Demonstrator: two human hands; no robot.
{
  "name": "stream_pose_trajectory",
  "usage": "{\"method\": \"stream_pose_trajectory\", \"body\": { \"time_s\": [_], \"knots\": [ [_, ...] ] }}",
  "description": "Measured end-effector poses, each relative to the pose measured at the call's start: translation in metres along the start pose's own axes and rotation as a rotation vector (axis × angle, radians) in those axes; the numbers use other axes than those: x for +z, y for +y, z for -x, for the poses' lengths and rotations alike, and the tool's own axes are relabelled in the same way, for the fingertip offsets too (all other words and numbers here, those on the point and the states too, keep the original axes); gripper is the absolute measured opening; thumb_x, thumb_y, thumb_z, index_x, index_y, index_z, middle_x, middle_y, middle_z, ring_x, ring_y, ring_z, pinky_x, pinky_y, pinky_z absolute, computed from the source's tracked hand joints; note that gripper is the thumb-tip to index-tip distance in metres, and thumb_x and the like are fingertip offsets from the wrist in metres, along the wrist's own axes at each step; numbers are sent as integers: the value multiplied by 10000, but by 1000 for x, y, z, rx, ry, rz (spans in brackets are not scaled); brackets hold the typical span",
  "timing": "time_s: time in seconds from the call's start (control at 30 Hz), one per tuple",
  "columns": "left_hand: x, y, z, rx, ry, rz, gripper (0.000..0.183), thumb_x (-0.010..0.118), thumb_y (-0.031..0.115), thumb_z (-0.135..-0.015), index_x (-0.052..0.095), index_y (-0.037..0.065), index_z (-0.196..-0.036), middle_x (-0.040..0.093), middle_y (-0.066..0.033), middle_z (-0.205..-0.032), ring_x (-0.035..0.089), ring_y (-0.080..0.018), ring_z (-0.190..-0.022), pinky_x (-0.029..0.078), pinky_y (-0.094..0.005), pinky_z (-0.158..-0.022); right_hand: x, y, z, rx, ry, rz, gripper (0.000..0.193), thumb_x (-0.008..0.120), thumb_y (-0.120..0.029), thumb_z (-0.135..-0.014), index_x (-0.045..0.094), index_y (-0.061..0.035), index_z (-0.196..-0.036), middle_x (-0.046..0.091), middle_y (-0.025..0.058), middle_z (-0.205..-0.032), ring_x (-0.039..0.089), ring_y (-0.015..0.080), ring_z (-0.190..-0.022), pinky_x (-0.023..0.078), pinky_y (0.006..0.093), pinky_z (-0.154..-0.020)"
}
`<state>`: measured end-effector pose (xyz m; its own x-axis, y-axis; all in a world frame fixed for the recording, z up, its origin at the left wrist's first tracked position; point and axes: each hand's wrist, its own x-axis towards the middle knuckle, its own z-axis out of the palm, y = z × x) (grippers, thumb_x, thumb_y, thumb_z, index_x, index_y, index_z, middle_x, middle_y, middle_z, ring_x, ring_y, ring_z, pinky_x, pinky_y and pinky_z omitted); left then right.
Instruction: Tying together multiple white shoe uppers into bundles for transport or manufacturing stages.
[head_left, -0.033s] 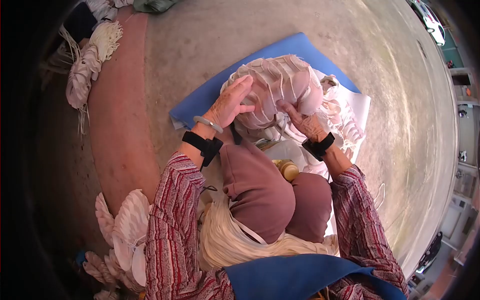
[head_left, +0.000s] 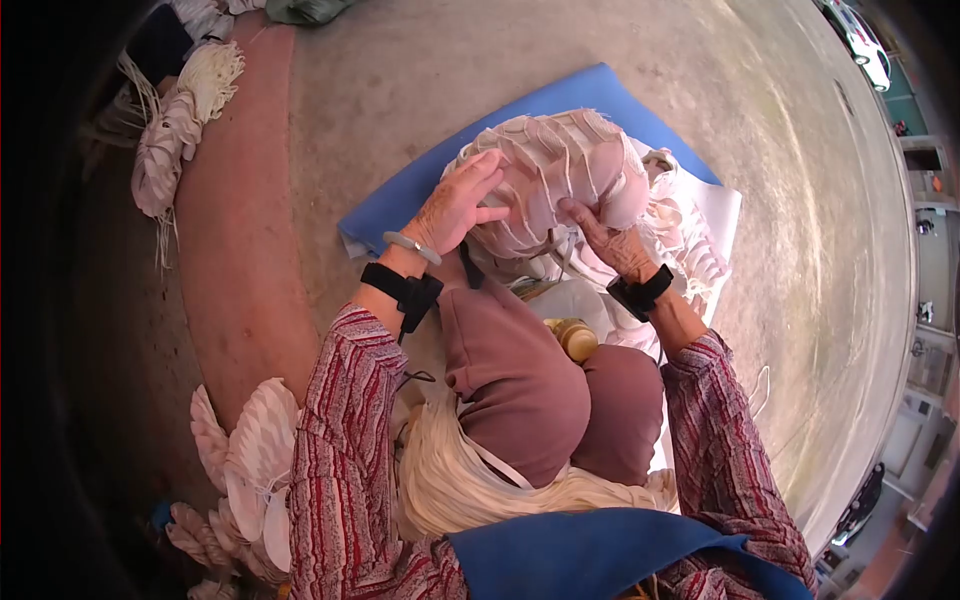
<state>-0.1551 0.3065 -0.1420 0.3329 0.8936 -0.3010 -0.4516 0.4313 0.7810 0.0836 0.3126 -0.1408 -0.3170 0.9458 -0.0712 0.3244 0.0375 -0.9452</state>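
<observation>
A thick curved bundle of pale pink-white cloth-like pieces (head_left: 545, 175), ridged with frayed seams, stands in front of my knees. My left hand (head_left: 465, 200) lies along its left side, fingers stretched out and thumb apart. At the lower right of the bundle, my right hand (head_left: 615, 240) holds on with the thumb across its front; its other fingers are mostly hidden behind the pieces. More loose white pieces (head_left: 690, 235) are heaped beside it on the right. Beneath lies a blue sheet (head_left: 400, 205).
A hank of cream-coloured strands (head_left: 450, 485) hangs by my lap. Between my knees is a small jar with a yellowish lid (head_left: 577, 342). Bundled white pieces (head_left: 262, 440) lie at lower left, with another tied bundle (head_left: 165, 155) at upper left. A white car (head_left: 868, 50) stands far right.
</observation>
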Motion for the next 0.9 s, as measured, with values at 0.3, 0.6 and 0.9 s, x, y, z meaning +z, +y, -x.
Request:
{"method": "stream_pose_trajectory", "body": {
  "time_s": [0.3, 0.6, 0.9],
  "knots": [
    [-96, -53, 2, -253, 589, -314, 635, 657, 438, -849, 462, 65, -1324, 548, -89, -1250, 539, -237, -1126, 459, -426, -915, -25, 7, 17, 91, 71, -177, 458, 657, -231, -902, 492, -23, -1276, 603, 65, -1129, 577, 153, -997, 487, 300, -859],
    [-80, -56, 4, -308, 299, -74, 721, 640, 511, -846, 388, 83, -1369, 473, -165, -1311, 524, -351, -1158, 464, -522, -942, -21, -16, 29, 63, 14, -38, 466, 670, -197, -896, 491, -24, -1289, 593, 96, -1200, 585, 191, -1071, 477, 324, -910],
    [-78, -41, -13, -285, 256, -68, 780, 582, 541, -879, 338, 25, -1411, 468, -259, -1311, 532, -381, -1146, 431, -462, -993, 2, -13, 6, 18, -173, 212, 375, 678, -308, -874, 620, -42, -1133, 658, 119, -1073, 609, 245, -987, 474, 364, -870]
  ]
}}
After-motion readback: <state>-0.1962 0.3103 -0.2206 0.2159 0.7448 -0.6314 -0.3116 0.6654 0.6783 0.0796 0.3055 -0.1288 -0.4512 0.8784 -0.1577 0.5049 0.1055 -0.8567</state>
